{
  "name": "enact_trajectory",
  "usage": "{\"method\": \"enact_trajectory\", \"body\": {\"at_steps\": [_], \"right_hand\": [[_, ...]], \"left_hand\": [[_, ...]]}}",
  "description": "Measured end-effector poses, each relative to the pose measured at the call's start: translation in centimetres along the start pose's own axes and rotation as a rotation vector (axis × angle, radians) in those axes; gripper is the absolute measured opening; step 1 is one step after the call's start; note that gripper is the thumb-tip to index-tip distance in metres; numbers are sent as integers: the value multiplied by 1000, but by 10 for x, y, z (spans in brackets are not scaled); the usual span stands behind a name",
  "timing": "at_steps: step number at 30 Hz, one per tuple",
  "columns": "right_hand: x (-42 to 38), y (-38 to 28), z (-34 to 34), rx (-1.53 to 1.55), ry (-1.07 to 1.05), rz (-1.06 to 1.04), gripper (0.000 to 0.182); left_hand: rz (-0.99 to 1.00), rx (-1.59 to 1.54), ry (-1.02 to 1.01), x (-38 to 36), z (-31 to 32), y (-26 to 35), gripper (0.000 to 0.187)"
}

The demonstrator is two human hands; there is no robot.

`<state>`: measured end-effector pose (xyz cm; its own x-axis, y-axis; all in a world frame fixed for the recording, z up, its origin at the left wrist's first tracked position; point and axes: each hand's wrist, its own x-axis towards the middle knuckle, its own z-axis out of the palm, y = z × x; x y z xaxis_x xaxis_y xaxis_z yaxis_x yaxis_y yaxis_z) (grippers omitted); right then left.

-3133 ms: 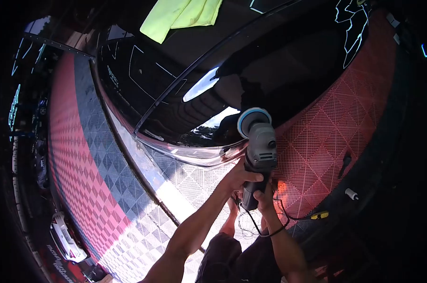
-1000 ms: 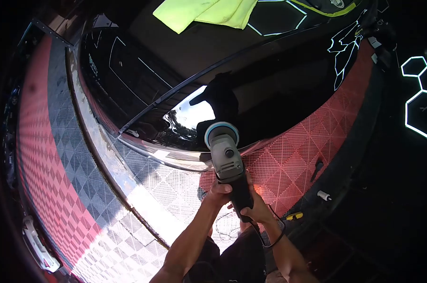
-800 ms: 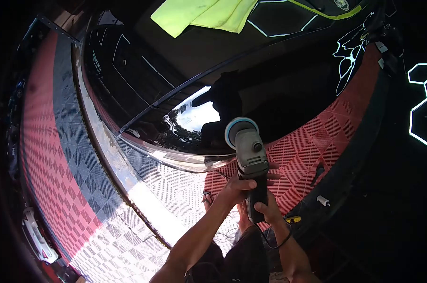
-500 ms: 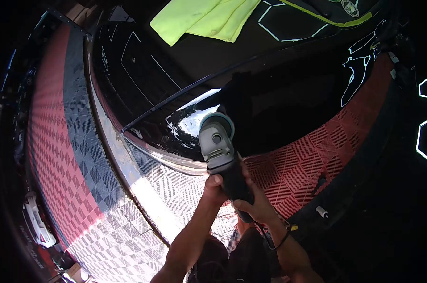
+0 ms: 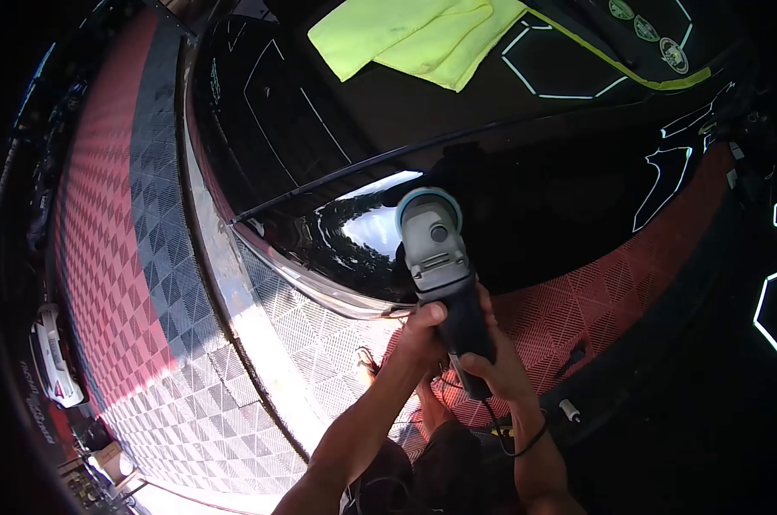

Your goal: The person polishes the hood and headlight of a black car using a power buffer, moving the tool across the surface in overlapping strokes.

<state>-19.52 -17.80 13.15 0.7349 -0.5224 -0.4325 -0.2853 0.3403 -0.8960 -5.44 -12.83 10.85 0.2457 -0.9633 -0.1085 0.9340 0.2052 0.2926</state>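
Note:
Both my hands grip a polisher (image 5: 440, 257) with a grey head and a dark body. My left hand (image 5: 421, 336) wraps the near side of its body just behind the head, thumb on top. Further back, my right hand (image 5: 501, 367) closes around the rear of the body, where a cord trails down. A blue-rimmed round pad (image 5: 429, 194) at the polisher's front faces the glossy black car panel (image 5: 534, 206), apparently against it; the contact itself is hidden under the head. Bright sky reflections show just left of the pad.
Yellow-green cloths (image 5: 414, 39) lie higher up on the car. A dark mat with yellow edging (image 5: 663, 84) is at upper right. Red and grey floor tiles (image 5: 105, 283) surround the car. A small white bottle (image 5: 569, 410) stands lower right; a white car (image 5: 55, 356) is far left.
The polisher and both hands have moved rightward along the panel, away from the bright reflection. My view has also shifted a little, and a foot now shows below. Both hands keep their grip.

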Motion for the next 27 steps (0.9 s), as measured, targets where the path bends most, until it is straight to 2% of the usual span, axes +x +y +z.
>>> {"method": "enact_trajectory", "body": {"at_steps": [1,2,4,5,8,12,14,16,17,18,21,24,26,27], "right_hand": [[6,-2,0,-159,-29,-17,75],[11,-15,1,-162,-27,-13,75],[22,-49,3,-360,-249,145,78],[28,-50,2,-371,-272,185,80],[32,-58,-13,-459,-237,70,81],[24,-65,-52,-426,-158,85,82],[18,-63,-67,-428,-112,69,81],[15,-58,-84,-334,-29,-3,82],[13,-55,-93,-257,-47,123,73],[11,-54,-100,-259,-55,125,73],[8,-64,-98,-39,-87,150,52],[14,-53,-101,-57,-173,152,57],[24,-41,-86,-121,-143,107,61],[27,-39,-75,-186,-110,62,65]], "left_hand": [[97,-43,-80,0,-4,1,73],[182,-31,-65,-4,-5,4,76],[308,17,-15,-6,-11,5,84],[338,-23,-54,-4,-12,6,85],[370,-21,-104,14,-8,-1,84],[313,23,-70,40,15,-24,83],[272,-37,-117,51,25,-34,79],[214,-85,-127,61,31,-44,76],[176,-103,-136,64,32,-48,74],[137,-122,-145,67,33,-51,73],[82,-123,-108,69,39,-55,73],[53,-95,-63,64,38,-48,74],[141,-102,-102,54,32,-36,62],[184,-109,-114,49,22,-31,66]]}}
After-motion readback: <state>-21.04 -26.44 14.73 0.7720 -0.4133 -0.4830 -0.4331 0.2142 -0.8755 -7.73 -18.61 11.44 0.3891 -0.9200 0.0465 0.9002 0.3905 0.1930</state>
